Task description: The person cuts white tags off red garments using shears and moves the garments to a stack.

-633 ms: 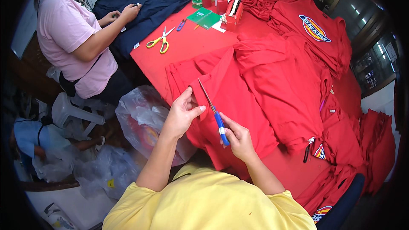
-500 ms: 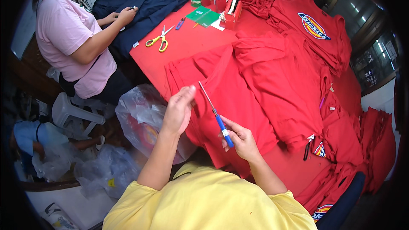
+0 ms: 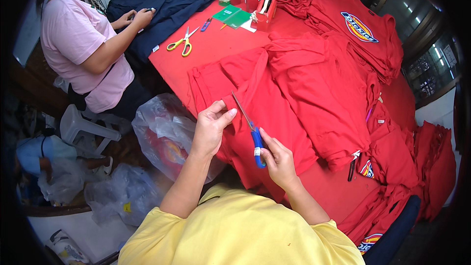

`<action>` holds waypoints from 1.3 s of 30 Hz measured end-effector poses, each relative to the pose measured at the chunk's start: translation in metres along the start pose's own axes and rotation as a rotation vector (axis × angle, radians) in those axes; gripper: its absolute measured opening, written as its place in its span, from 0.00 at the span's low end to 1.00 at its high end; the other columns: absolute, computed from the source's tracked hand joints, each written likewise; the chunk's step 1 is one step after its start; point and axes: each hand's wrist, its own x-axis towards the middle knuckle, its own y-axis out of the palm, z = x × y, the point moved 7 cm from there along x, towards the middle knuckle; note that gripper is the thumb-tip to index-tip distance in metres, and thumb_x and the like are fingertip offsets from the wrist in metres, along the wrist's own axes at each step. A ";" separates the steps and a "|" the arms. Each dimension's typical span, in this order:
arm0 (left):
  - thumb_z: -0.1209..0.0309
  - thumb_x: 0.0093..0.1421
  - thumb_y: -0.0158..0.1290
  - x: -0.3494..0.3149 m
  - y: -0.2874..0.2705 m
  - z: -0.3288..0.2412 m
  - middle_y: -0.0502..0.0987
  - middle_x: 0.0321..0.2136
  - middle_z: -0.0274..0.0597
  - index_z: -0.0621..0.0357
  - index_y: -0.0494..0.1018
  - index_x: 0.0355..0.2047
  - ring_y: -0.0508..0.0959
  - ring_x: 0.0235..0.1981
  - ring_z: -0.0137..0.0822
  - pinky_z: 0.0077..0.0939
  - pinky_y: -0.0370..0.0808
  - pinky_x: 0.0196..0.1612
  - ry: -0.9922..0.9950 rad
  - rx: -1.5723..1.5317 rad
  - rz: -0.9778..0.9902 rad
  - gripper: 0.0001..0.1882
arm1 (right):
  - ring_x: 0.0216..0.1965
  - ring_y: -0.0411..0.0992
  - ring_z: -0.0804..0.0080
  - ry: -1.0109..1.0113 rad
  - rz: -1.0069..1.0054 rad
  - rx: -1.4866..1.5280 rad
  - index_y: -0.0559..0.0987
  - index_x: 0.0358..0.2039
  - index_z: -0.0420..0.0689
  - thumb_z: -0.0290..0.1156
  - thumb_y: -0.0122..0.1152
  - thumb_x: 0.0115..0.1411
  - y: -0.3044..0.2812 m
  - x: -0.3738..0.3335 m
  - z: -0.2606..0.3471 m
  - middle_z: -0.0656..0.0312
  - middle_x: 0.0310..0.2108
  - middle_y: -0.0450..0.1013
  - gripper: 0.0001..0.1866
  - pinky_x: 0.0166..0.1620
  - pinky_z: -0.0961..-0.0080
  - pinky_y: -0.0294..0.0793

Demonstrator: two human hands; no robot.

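A red garment (image 3: 282, 122) lies spread before me on the red table (image 3: 169, 71). My left hand (image 3: 210, 128) pinches a bit of its left edge between thumb and fingers, lifting it slightly. In my right hand (image 3: 279, 163) is a pair of scissors (image 3: 257, 143) with blue handles. Their narrow metal blades point up and away, beside the pinched cloth and close to my left fingertips. Whether the blades touch the cloth I cannot tell.
Yellow-handled scissors (image 3: 186, 47), a blue cutter (image 3: 206, 24) and a green booklet (image 3: 231, 16) lie farther back. Red shirts (image 3: 360, 17) are piled right. A clear plastic bag (image 3: 159, 118) stands left of the table. A person in pink (image 3: 81, 39) handles dark cloth (image 3: 171, 7).
My left hand has closed from loosely raised fingers onto the garment's edge. The scissors' handles have turned in my right hand, and the blades sit nearer the cloth.
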 end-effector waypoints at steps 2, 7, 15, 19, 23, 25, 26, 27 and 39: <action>0.80 0.59 0.53 -0.001 0.006 0.000 0.78 0.37 0.37 0.66 0.74 0.42 0.76 0.37 0.25 0.20 0.73 0.45 -0.016 -0.019 -0.032 0.10 | 0.25 0.71 0.77 0.067 0.015 0.220 0.66 0.59 0.37 0.16 0.53 0.57 0.005 -0.002 -0.017 0.57 0.29 0.69 0.27 0.30 0.82 0.72; 0.74 0.62 0.53 0.041 -0.074 -0.046 0.74 0.25 0.31 0.63 0.72 0.27 0.73 0.27 0.20 0.17 0.72 0.39 0.366 0.325 -0.279 0.07 | 0.30 0.73 0.67 0.121 0.030 -0.014 0.60 0.63 0.42 0.23 0.61 0.52 -0.017 -0.025 0.005 0.54 0.35 0.69 0.37 0.36 0.73 0.75; 0.77 0.49 0.56 0.156 -0.021 -0.021 0.65 0.57 0.56 0.67 0.55 0.62 0.71 0.54 0.42 0.27 0.68 0.54 0.118 1.256 0.168 0.39 | 0.41 0.68 0.48 0.037 -0.041 -0.236 0.59 0.62 0.39 0.18 0.57 0.50 -0.019 -0.081 -0.053 0.46 0.40 0.66 0.37 0.47 0.60 0.69; 0.71 0.57 0.54 0.200 0.096 -0.082 0.75 0.43 0.39 0.65 0.69 0.52 0.75 0.35 0.31 0.25 0.72 0.40 0.393 0.732 0.270 0.22 | 0.56 0.65 0.57 -0.004 -0.369 -0.363 0.62 0.60 0.37 0.19 0.52 0.56 -0.157 -0.047 -0.017 0.47 0.57 0.64 0.29 0.57 0.66 0.65; 0.70 0.64 0.49 0.147 0.195 -0.124 0.53 0.62 0.49 0.60 0.40 0.67 0.59 0.62 0.38 0.35 0.61 0.61 0.339 0.247 0.658 0.37 | 0.53 0.68 0.64 0.036 -0.970 -0.764 0.64 0.60 0.39 0.22 0.50 0.60 -0.294 -0.076 0.031 0.52 0.58 0.65 0.26 0.54 0.69 0.67; 0.59 0.60 0.52 0.065 0.174 -0.110 0.75 0.28 0.41 0.65 0.72 0.38 0.74 0.29 0.31 0.25 0.71 0.35 0.766 1.102 0.484 0.18 | 0.55 0.66 0.65 -0.073 -0.956 -0.622 0.64 0.60 0.40 0.20 0.50 0.59 -0.291 -0.081 0.026 0.52 0.57 0.65 0.27 0.56 0.69 0.65; 0.56 0.60 0.52 0.041 0.141 -0.089 0.74 0.24 0.45 0.65 0.73 0.33 0.75 0.26 0.32 0.28 0.71 0.33 0.652 1.300 0.452 0.20 | 0.56 0.66 0.65 -0.104 -0.839 -0.452 0.64 0.60 0.40 0.20 0.50 0.58 -0.269 -0.073 0.012 0.53 0.57 0.65 0.27 0.57 0.69 0.64; 0.54 0.60 0.50 0.023 0.103 -0.060 0.76 0.22 0.53 0.64 0.74 0.26 0.78 0.25 0.50 0.40 0.73 0.31 0.389 1.601 0.417 0.22 | 0.56 0.66 0.64 -0.086 -0.691 -0.343 0.64 0.60 0.40 0.20 0.51 0.58 -0.233 -0.066 -0.002 0.52 0.56 0.66 0.27 0.57 0.69 0.64; 0.70 0.61 0.55 -0.145 0.018 0.080 0.77 0.22 0.40 0.65 0.70 0.39 0.77 0.26 0.24 0.19 0.74 0.26 -0.185 0.304 -0.037 0.11 | 0.41 0.71 0.45 -0.131 -0.192 -0.324 0.61 0.61 0.44 0.22 0.55 0.53 -0.034 -0.082 -0.039 0.46 0.45 0.68 0.33 0.42 0.58 0.72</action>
